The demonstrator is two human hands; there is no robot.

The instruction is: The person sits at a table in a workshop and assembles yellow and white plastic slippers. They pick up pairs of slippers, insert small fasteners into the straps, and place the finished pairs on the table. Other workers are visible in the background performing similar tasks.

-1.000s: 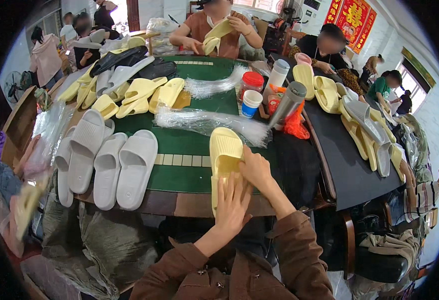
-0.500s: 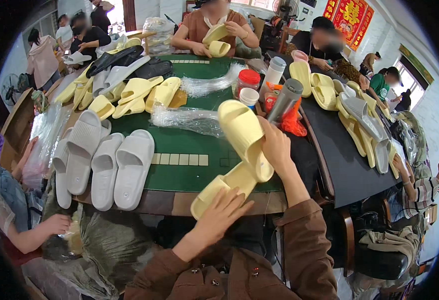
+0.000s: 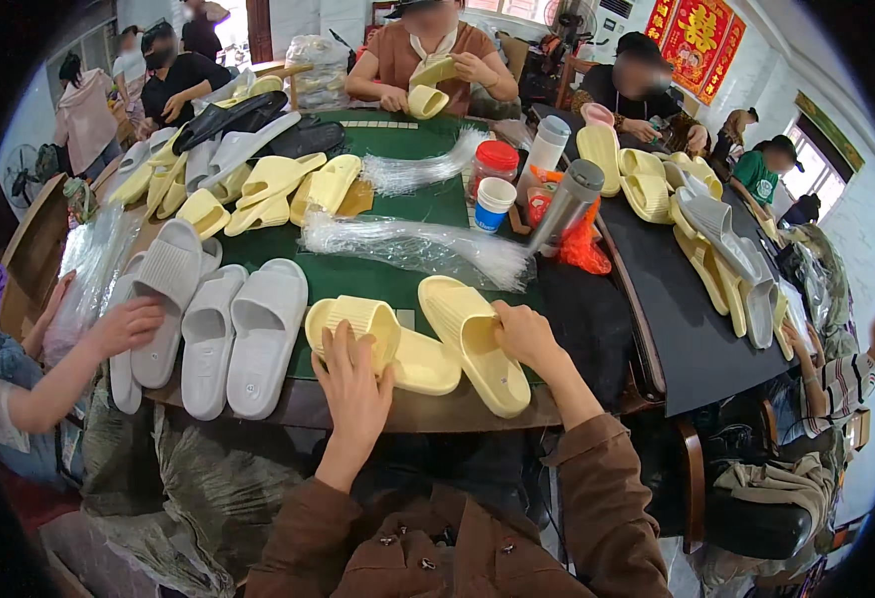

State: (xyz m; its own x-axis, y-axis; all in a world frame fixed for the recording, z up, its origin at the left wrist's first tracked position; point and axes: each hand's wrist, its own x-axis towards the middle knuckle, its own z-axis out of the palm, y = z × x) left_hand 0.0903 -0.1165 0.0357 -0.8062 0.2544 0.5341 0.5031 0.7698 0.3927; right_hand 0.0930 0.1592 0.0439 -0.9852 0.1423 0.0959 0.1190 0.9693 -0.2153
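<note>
Evidently, I view a broad green-topped table [image 3: 278, 244] bearing a pale-yellow ribbed foam right-side slipper [image 3: 477, 349] and a matching left-side slipper [image 3: 422, 367] along its near edge.
Risk, in my judgement: a slackened grip could let the right-side slipper tip off, heel first. Right hand [image 3: 527, 336]: fingers curled, gripping that slipper's side. Left hand [image 3: 350, 389]: fingers spread, touching the left-side slipper's strap.

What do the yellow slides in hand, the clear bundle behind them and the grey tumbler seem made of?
Yellow slides: probably matte moulded foam, from their thick soles and ribbed straps.
Clear bundle: likely glossy thin plastic, see-through with white glints.
Grey tumbler: perhaps metal, given its soft sheen; painted plastic is possible.
</note>
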